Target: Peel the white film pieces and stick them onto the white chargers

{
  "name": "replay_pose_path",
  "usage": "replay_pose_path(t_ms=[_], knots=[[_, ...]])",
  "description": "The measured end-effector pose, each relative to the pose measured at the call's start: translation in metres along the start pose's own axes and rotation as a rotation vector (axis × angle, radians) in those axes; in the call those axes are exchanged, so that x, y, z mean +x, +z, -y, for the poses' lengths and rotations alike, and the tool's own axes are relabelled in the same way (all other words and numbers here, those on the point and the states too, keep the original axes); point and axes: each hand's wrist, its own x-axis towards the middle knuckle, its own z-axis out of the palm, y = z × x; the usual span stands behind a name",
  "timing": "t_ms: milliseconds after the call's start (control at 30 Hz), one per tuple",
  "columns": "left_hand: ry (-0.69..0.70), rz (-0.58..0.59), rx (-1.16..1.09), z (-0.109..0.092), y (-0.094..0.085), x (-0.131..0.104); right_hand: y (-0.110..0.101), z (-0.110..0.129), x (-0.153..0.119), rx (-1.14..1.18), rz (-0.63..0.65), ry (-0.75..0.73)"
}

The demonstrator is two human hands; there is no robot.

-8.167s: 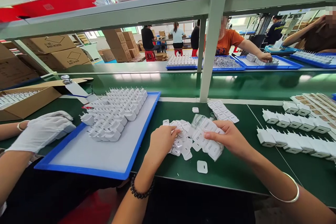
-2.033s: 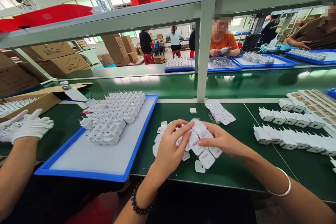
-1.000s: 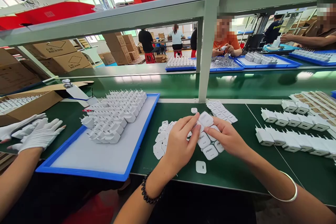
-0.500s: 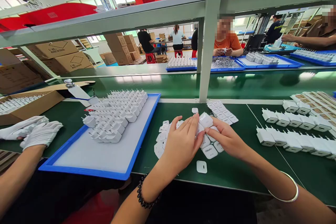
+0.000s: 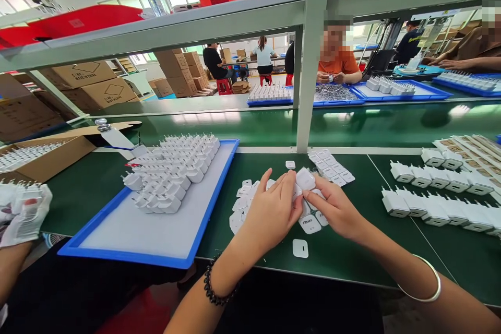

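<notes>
My left hand point(image 5: 272, 207) and my right hand point(image 5: 337, 207) meet over the bench, fingers closed around a white plug charger point(image 5: 305, 179). One smooth face of it points up, while the fingers cover most of its sides. Under and around my hands lie white rounded-square pieces point(image 5: 310, 224), some printed with lettering. A single piece with a small slot point(image 5: 300, 248) lies apart near the bench edge, and a smaller one point(image 5: 290, 164) is beyond my fingers. Behind my right hand is a sheet of similar labelled pieces point(image 5: 332, 167).
On the left, a blue-rimmed tray point(image 5: 191, 242) bears many white chargers point(image 5: 172, 172). Rows of chargers point(image 5: 438, 209) stand at the right. A co-worker's gloved hand point(image 5: 29, 214) holds chargers at far left, beside a cardboard box point(image 5: 50, 159). A shelf post point(image 5: 307, 88) rises ahead.
My hands stay nearly in place, with the charger still between them. At left, the co-worker's gloved hands have moved toward the frame's edge and now carry a row of chargers.
</notes>
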Motion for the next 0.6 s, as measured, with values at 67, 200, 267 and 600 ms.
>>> replay_pose_path(t_ms=[67, 200, 267, 600], knots=[[-0.021, -0.006, -0.008, -0.001, 0.004, 0.000, 0.002, -0.001, -0.001, -0.034, -0.010, -0.015], [-0.034, -0.084, -0.032, -0.002, 0.015, 0.001, 0.006, -0.002, -0.003, -0.079, -0.060, -0.028], [-0.038, -0.141, -0.061, -0.002, 0.018, 0.001, 0.006, -0.001, -0.003, -0.072, -0.079, -0.022], [0.002, -0.068, -0.323, 0.012, 0.001, 0.002, -0.005, 0.007, -0.001, 0.035, -0.006, 0.023]])
